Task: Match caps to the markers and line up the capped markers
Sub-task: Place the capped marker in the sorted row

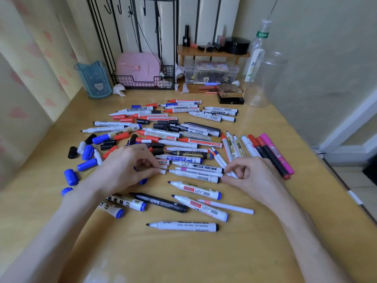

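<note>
Head view: at the far left back of the wooden bench stands a blue cup. In front of it loose caps lie scattered and apart from one another, among them a black cap and several blue caps.

The left hand reaches in over these, palm down and fingers curled. Its thumb and forefinger pinch a small white cap low over the bench. The cap lies just beside the dark tip of a whiteboard marker and does not touch it.

Behind both spreads the pile of markers, mostly uncapped, with red, blue and black caps mixed in among them. Nearer the person lie a few more markers, well spaced. One is a black marker, and closest of all is a white marker lying alone.

The right hand sits at the tail of the whiteboard marker, its fingers curled. Thumb and forefinger close on the tail of a thin white pen that runs diagonally away from it. The thumb tip also touches the whiteboard marker's end.

To the right, several markers lie side by side, a pink marker outermost. A clear bottle stands at the back right.
</note>
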Motion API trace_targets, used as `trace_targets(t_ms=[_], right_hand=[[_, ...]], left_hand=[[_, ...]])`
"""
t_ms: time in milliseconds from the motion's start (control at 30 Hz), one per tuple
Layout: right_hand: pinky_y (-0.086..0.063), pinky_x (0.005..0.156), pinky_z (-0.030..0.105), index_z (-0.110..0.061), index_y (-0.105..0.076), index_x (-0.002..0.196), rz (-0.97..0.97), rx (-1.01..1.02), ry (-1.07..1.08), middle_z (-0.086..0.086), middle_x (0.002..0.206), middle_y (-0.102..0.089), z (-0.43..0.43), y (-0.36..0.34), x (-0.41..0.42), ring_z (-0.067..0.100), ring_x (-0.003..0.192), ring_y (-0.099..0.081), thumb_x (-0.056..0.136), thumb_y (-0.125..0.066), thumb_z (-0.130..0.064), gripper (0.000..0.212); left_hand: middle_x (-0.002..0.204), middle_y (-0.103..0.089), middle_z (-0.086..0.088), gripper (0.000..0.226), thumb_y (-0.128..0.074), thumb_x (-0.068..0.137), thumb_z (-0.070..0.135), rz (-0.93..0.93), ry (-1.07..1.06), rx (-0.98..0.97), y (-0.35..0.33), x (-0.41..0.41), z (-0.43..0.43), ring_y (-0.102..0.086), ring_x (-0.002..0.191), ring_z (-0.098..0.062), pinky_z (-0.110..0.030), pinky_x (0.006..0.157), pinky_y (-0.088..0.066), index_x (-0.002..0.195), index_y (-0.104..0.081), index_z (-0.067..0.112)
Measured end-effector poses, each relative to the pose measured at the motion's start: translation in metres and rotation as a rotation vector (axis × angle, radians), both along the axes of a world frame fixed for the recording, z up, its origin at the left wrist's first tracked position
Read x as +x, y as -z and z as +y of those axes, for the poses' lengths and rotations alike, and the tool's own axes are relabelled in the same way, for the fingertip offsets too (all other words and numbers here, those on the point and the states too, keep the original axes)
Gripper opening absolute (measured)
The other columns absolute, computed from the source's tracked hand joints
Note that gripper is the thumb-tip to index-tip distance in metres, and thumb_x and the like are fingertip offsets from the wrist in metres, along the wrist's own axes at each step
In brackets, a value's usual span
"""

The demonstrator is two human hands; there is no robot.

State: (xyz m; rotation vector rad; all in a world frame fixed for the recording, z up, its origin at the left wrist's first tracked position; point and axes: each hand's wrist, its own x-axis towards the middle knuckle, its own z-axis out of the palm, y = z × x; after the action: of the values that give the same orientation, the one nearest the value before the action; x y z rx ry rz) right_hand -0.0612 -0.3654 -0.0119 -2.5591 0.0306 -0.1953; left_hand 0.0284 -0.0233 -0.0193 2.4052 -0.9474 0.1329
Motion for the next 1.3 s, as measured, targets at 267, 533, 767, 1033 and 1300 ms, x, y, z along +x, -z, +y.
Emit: trace_targets(t_ms=[267,533,767,1033,1300], right_hand=[[-0.039,0.055,0.022,-0.038,-0.075,0.082,0.008,0.068,-0.110,-0.007,0.073,-0.058,0.004,0.006,0.003,0.008,0.056,-0.048,0.081,-0.087,-0.026,0.017],[-0.038,0.054,0.026,-0.034,-0.073,0.081,0.072,0.106,-0.137,-0.009,0.064,-0.053,0.001,0.006,0.004,0.006,0.050,-0.042,0.081,-0.087,-0.033,0.015],[-0.038,0.054,0.023,-0.036,-0.074,0.082,0.059,0.089,-0.131,-0.009,0.063,-0.054,0.001,0.007,0.005,0.006,0.050,-0.043,0.082,-0.086,-0.033,0.013],[-0.036,0.055,0.012,-0.031,-0.078,0.088,0.037,0.046,-0.150,-0.002,0.062,-0.052,0.005,0.007,0.005,0.008,0.053,-0.046,0.086,-0.084,-0.031,0.006],[-0.040,0.061,0.015,-0.026,-0.077,0.091,-0.086,0.245,-0.149,-0.007,0.076,-0.063,0.000,-0.001,0.006,0.006,0.062,-0.049,0.090,-0.080,-0.022,0.005]], left_hand=[[0.091,-0.060,0.022,0.013,-0.074,0.089,0.047,-0.017,0.007,0.071,0.008,0.001,-0.007,-0.060,0.080,-0.001,-0.031,0.063,-0.056,0.101,-0.074,0.042],[0.092,-0.051,0.024,0.009,-0.073,0.093,0.041,-0.010,0.008,0.113,0.009,0.002,-0.010,-0.053,0.089,0.003,-0.027,0.066,-0.051,0.099,-0.069,0.036],[0.104,-0.057,0.013,0.021,-0.063,0.093,0.046,-0.018,-0.021,0.029,-0.002,0.001,-0.003,-0.056,0.098,-0.008,-0.024,0.081,-0.050,0.103,-0.072,0.030],[0.090,-0.065,0.023,0.012,-0.069,0.093,0.036,0.005,-0.098,-0.128,-0.013,-0.003,-0.004,-0.062,0.087,-0.001,-0.017,0.067,-0.043,0.099,-0.071,0.027],[0.088,-0.069,0.017,0.026,-0.077,0.088,0.030,0.053,-0.084,-0.242,-0.010,-0.007,-0.013,-0.063,0.080,-0.005,-0.009,0.070,-0.043,0.113,-0.074,0.023]])
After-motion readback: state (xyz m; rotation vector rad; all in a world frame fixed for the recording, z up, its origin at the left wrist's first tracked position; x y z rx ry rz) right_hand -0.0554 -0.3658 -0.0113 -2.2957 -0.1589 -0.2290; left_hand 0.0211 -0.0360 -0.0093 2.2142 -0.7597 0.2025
